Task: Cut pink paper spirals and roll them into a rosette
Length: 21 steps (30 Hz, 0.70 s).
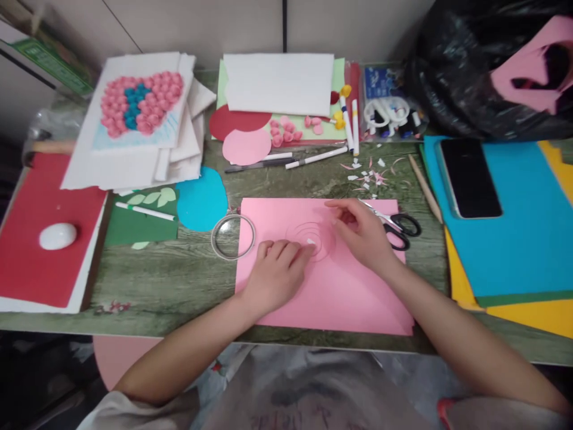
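While our left hand (278,269) rests on the pink sheet (344,301), fingers close together and index fingertip at the white scrap (310,241) amid the thin pink spiral (316,230), we hold our right hand (360,236) by the spiral's far right side, thumb and forefinger apart. From those right fingertips the spiral lies near and left, roughly round with no clear long axis; our left hand is closer to its middle.

On my feed: pink sheet (324,283), faint curling lines on it; table (192,263) grey-green, wood-grained. I log scissors (394,226) black-handled, blue paper (528,251), red sheet (45,197), rose cluster (163,98) pink, teal-centred.
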### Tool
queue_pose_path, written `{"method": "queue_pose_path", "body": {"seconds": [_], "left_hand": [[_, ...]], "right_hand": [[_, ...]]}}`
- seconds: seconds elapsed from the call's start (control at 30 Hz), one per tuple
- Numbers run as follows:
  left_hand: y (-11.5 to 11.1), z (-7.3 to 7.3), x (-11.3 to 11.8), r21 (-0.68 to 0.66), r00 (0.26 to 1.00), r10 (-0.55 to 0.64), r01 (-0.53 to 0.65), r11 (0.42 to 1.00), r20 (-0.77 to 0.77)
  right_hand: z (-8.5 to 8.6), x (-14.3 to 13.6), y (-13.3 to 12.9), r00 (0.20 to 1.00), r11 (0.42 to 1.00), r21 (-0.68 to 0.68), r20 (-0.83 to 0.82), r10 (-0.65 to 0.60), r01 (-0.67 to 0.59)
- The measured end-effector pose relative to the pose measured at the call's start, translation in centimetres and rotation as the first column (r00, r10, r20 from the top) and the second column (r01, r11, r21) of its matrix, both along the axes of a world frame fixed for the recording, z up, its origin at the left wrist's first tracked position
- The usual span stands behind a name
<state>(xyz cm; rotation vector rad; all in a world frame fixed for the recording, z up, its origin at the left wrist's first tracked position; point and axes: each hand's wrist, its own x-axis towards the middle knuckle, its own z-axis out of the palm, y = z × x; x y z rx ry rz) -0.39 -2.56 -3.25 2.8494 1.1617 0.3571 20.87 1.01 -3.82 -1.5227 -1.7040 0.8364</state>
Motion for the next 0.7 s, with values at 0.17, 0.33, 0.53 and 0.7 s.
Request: {"method": "queue_pose_path", "body": {"seconds": [0.17, 0.33, 0.53, 0.7], "left_hand": [[-0.1, 0.3, 0.4, -0.03, 0.996, 0.029, -0.032, 0.999, -0.085], [-0.1, 0.2, 0.8, 0.04, 0.988, 0.017, -0.011, 0.999, -0.151], [0.4, -0.4, 0.7, -0.054, 0.999, 0.038, -0.04, 0.998, -0.034], [0.7, -1.0, -0.2, -0.246, 0.966, 0.076, -0.013, 0.969, 0.247]], "right_hand": [[0.1, -0.1, 0.2, 1.0, 1.0, 0.002, -0.019, 0.008, -0.008], [-0.6, -0.1, 0.6, 0.991, 0.997, 0.014, -0.115, -0.072, 0.074], [-1.8, 0.0, 0.8, 0.98, 0.987, 0.073, -0.147, -0.133, 0.145], [-1.9, -0.1, 0.7, 0.974, 0.982, 0.093, -0.17, -0.148, 0.166]]}}
